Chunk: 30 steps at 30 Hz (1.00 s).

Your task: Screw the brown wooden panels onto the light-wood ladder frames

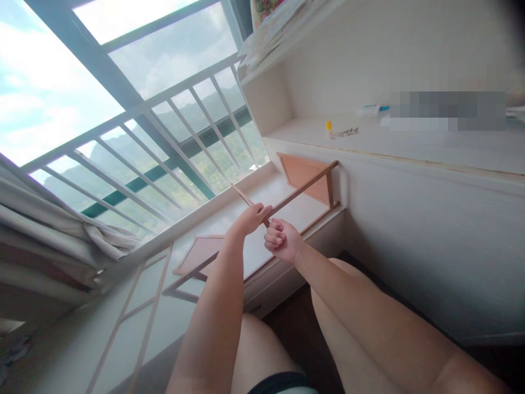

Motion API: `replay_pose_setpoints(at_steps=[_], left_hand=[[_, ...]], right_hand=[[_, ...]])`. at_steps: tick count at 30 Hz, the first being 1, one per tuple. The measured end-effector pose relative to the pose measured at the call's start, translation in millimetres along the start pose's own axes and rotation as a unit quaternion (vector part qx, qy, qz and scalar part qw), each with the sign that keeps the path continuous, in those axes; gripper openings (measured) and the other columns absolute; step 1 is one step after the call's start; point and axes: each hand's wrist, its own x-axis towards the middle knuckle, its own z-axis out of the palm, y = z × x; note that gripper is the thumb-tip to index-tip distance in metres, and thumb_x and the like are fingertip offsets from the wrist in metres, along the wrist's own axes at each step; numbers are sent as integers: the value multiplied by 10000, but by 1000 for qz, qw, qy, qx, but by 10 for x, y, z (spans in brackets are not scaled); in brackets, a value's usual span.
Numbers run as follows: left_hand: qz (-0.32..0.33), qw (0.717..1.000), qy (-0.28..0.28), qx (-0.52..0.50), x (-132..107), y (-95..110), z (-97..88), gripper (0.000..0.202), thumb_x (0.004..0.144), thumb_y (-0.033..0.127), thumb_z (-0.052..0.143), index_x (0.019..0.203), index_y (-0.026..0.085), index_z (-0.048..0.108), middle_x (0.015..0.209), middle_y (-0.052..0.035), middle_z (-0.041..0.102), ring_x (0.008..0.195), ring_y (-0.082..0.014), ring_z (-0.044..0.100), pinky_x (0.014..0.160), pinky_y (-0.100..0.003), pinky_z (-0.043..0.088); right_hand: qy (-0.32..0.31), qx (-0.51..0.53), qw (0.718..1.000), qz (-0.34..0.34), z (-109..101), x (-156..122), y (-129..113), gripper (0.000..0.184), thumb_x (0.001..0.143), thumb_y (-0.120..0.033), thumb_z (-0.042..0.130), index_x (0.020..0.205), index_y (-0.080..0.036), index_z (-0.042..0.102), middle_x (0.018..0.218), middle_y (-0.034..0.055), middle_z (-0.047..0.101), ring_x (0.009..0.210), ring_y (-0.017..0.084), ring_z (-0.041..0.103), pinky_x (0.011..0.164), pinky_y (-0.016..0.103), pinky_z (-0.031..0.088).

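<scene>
My left hand (pixel 252 218) is wrapped over a brown wooden bar (pixel 302 189), where it meets a thinner slat (pixel 241 194). Just beside it, my right hand (pixel 284 239) is closed in a pinch near the bar's joint. A small pale tip shows at its thumb and finger, too small to name. The bar runs up to an upright at the right, next to a brown panel (pixel 305 178). Behind my left forearm stands another wooden piece with a panel (pixel 197 257), partly hidden.
A ladder-like wooden frame (pixel 151 306) lies on the left of the ledge. A barred window (pixel 164 126) and grey curtain (pixel 49 230) stand beyond. On the white shelf (pixel 410 145) at the right are a yellow-capped tube (pixel 328 128) and small metal pieces (pixel 345 132).
</scene>
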Motion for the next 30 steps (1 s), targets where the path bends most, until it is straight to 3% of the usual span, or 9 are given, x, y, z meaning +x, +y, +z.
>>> replay_pose_setpoints(at_steps=[3, 7, 10, 13, 15, 18, 23, 27, 30], left_hand=[[-3, 1000, -2, -4, -14, 16, -8, 497, 920, 611, 372, 663, 191, 437, 595, 39, 446, 575, -112, 391, 559, -275, 278], [0, 1000, 0, -7, -21, 23, -17, 502, 918, 620, 373, 667, 191, 442, 602, 38, 453, 581, -114, 397, 565, -275, 287], [1, 1000, -1, -9, -12, 3, -10, 504, 915, 627, 379, 668, 191, 440, 603, 35, 458, 583, -116, 408, 557, -272, 282], [-6, 1000, -6, -10, -4, -23, 1, 497, 916, 622, 389, 678, 191, 457, 605, 33, 465, 580, -115, 412, 550, -269, 275], [-8, 1000, -7, -8, -6, -31, 4, 493, 917, 619, 393, 685, 190, 463, 603, 33, 465, 574, -113, 409, 546, -267, 268], [-3, 1000, -7, -2, -12, -28, 0, 490, 922, 611, 391, 683, 189, 458, 605, 34, 462, 574, -110, 403, 542, -264, 259], [3, 1000, -10, 6, -11, -8, -11, 484, 931, 595, 386, 679, 188, 457, 604, 37, 449, 568, -106, 387, 547, -266, 256], [5, 1000, -11, 8, -6, -9, -11, 487, 933, 597, 381, 680, 187, 455, 605, 37, 453, 570, -107, 389, 552, -264, 257], [4, 1000, -10, 7, -3, -18, -10, 498, 928, 611, 379, 681, 186, 459, 612, 33, 467, 575, -109, 401, 548, -263, 256]], right_hand=[[-59, 225, 971, 46, 2, -18, 13, 402, 942, -205, 329, 581, -216, 154, 401, -77, 192, 377, 89, 229, 408, 192, 226], [-57, 268, 959, 76, 39, -35, 2, 412, 957, -225, 317, 579, -214, 153, 372, -74, 215, 356, 84, 242, 397, 197, 204], [-19, 196, 979, 46, 66, -41, 17, 419, 945, -276, 344, 562, -218, 184, 348, -74, 234, 331, 83, 253, 381, 208, 177], [42, 36, 998, -33, 60, -27, 61, 413, 913, -337, 409, 547, -231, 250, 331, -82, 258, 302, 81, 256, 358, 219, 156], [79, -82, 991, -76, 38, -8, 91, 403, 899, -370, 430, 546, -238, 289, 329, -88, 267, 290, 79, 241, 345, 228, 164], [113, -221, 965, -86, -13, 24, 115, 405, 903, -408, 408, 545, -242, 323, 338, -89, 286, 289, 82, 250, 353, 243, 216], [121, -447, 880, -107, -103, 59, 90, 513, 950, -459, 306, 500, -224, 377, 357, -39, 377, 374, 107, 404, 467, 257, 306], [138, -600, 777, -132, -124, 46, 5, 581, 988, -463, 251, 555, -183, 518, 537, 58, 589, 596, 160, 572, 594, 269, 360], [138, -704, 687, -114, -77, 10, -87, 578, 1005, -452, 241, 728, -149, 649, 782, 149, 701, 787, 219, 646, 700, 301, 405]])
